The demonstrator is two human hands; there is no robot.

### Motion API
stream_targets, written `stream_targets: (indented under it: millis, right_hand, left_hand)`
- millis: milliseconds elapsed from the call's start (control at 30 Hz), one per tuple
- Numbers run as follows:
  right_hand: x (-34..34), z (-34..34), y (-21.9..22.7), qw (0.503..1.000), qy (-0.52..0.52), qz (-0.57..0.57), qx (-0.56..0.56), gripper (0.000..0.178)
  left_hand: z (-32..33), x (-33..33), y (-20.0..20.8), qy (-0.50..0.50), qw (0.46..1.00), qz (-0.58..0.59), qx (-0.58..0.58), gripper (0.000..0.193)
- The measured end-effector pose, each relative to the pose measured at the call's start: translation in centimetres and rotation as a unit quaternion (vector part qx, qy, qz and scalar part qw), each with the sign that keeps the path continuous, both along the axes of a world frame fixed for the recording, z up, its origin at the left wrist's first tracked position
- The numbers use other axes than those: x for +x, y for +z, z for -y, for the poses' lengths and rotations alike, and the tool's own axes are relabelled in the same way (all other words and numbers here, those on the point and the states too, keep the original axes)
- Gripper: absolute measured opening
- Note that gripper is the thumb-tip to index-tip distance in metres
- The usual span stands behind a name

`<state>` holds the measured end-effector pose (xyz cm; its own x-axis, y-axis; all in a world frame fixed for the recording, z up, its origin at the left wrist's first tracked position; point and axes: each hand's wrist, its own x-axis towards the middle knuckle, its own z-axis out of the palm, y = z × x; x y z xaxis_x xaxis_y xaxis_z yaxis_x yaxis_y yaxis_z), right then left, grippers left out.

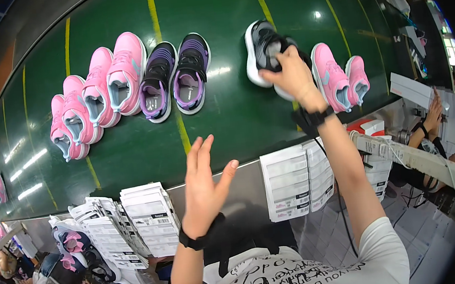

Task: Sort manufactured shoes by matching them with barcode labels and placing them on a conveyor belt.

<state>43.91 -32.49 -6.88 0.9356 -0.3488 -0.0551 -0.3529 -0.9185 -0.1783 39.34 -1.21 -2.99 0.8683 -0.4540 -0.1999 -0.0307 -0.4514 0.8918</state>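
Note:
My right hand (294, 77) is closed on a pair of black-and-grey sneakers (262, 41) with white soles, and it partly hides the second shoe. My left hand (204, 187) hovers near the belt's front edge, fingers stretched out and thumb apart, holding nothing. Beyond it on the green belt stands a pair of black-and-purple sneakers (191, 62). To their left several pink sneakers (125, 58) stand side by side in a slanting row. Just right of my right hand are two more pink sneakers (331, 73).
The green belt (231, 125) has yellow cross lines. Stacks of printed label sheets (149, 216) hang along its front edge, more (287, 185) right of my left hand. A pale rail (412, 161) juts out at right, near a co-worker's hands (433, 117). Shoes (74, 241) sit lower left.

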Motion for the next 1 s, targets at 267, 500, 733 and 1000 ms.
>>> stream_targets:
  millis: [267,500,733,1000]
  right_hand:
    - [-24.4,-17.1,5.1,0.978,0.085,-0.053,0.182,0.034]
    - [-29.6,-15.1,3.7,0.964,0.093,0.01,0.25,0.028]
    - [-27.6,-10.8,1.3,0.963,0.189,0.129,0.14,0.034]
    - [-18.5,-8.3,1.5,0.956,0.176,0.056,0.228,0.019]
  left_hand:
    - [1.0,-12.3,-3.5,-0.052,0.997,-0.024,0.054,0.076]
    - [-0.4,-16.3,-6.2,-0.048,0.996,-0.008,0.075,0.079]
    - [-0.3,-14.7,-7.5,-0.073,0.961,0.254,0.079,0.06]
    - [2.2,-5.8,-6.1,-0.14,0.942,0.301,-0.044,0.026]
